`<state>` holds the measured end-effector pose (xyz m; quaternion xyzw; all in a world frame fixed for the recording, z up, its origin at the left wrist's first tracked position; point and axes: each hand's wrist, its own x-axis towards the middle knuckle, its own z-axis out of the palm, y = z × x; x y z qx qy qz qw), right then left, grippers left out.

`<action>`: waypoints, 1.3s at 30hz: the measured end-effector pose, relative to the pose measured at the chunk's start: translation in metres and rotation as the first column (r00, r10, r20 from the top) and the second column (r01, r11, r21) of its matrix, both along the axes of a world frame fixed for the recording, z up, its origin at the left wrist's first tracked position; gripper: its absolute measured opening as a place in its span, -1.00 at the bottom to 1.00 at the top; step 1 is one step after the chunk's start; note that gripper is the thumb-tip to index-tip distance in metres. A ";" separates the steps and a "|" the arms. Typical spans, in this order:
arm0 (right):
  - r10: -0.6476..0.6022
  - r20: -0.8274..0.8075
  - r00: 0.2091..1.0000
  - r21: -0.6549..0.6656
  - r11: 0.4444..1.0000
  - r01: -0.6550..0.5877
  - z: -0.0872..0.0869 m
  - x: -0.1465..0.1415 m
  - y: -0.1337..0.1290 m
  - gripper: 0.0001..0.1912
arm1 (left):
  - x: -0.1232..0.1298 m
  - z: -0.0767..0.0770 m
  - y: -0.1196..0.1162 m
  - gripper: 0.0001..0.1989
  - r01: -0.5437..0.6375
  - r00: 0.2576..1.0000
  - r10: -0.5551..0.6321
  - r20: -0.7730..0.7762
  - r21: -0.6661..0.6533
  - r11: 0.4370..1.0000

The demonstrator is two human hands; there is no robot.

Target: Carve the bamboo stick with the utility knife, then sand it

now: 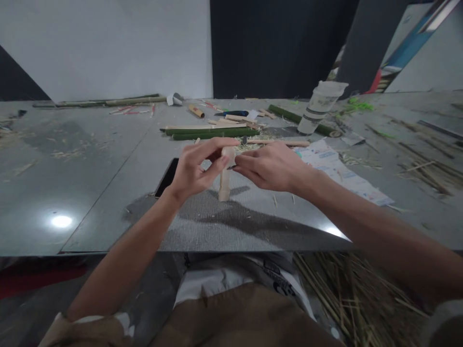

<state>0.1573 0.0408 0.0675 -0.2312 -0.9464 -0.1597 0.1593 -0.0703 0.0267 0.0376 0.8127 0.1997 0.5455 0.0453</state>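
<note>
Facing a black wall panel, above a grey table, our left hand grips a pale wooden stick, our right hand a mostly hidden dark-tipped tool.

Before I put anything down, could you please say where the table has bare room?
The broadest bare patch of tabletop lies left of the dark phone, between the near edge and scattered shavings. Beyond the left hand and right hand it is crowded with green bamboo pieces and a cup; to the right, a printed sheet and thin strips.
</note>
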 end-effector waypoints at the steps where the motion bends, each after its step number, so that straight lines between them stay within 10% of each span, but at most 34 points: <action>1: -0.002 0.001 1.000 0.000 1.000 0.002 0.000 -0.001 0.000 -0.49 | -0.001 0.001 -0.001 -0.74 -0.008 1.000 0.008 0.006 0.023 1.000; 39: 0.061 -0.034 0.998 -0.187 0.980 -0.066 -0.016 -0.008 0.002 -0.55 | -0.004 -0.001 -0.001 -0.79 -0.050 0.996 0.051 0.078 -0.014 0.999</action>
